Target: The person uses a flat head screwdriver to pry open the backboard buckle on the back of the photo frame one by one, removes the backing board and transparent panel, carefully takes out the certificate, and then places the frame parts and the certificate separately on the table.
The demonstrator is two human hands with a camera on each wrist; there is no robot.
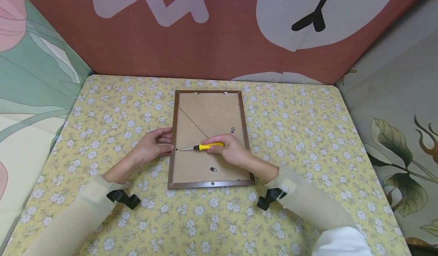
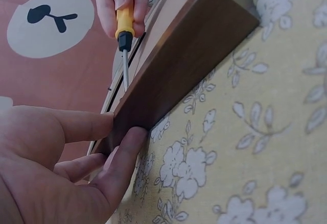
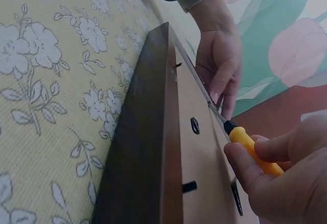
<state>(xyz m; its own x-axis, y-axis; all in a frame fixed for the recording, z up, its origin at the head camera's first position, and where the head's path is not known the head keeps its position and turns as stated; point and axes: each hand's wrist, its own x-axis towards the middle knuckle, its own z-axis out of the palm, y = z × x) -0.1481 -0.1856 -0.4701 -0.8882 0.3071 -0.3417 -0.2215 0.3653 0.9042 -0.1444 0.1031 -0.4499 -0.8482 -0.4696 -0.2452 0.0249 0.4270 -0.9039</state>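
A brown picture frame (image 1: 212, 184) lies face down on the table, its tan backing board (image 1: 191, 164) showing. At its left edge my left hand (image 1: 152, 145) holds the rim, thumb and fingers against the side. My right hand (image 1: 230, 149) grips a screwdriver (image 1: 207, 146) by its yellow handle. The shank (image 2: 125, 71) points left across the board. Its tip is beside a small black tab (image 1: 176, 149) at the left rim; whether they touch, I cannot tell. Two hanging rings, one upper (image 1: 232, 129) and one lower (image 1: 213, 169), are fixed to the board.
A yellow cloth with white flowers (image 1: 301, 145) covers the table. Behind it stands a red-brown printed wall (image 1: 219, 50); patterned panels rise at the left (image 1: 44, 77) and right (image 1: 403, 134). A thin dark line (image 1: 193, 122) runs diagonally over the board. Both wrists carry black camera mounts (image 1: 123, 198).
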